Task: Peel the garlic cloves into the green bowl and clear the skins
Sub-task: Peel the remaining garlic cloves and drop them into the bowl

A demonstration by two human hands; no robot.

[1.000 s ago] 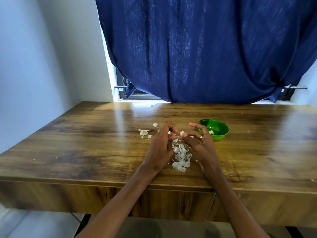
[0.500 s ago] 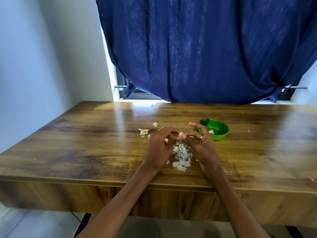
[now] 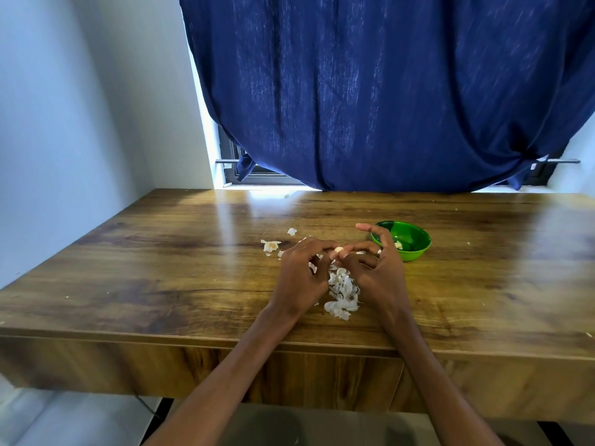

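Just left of the green bowl (image 3: 415,249), a garlic clove (image 3: 338,250) sits pinched between left hand (image 3: 301,280) and right hand (image 3: 376,272), each grip closed on it, above a skin pile (image 3: 343,292) on the tabletop (image 3: 161,268).

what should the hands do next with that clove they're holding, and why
Probably finish pulling the skin off the small pale garlic clove, pinched between the left hand and right hand, then drop it in the round green plastic bowl just right. The clove sits over the white pile of skins, so scraps land there.
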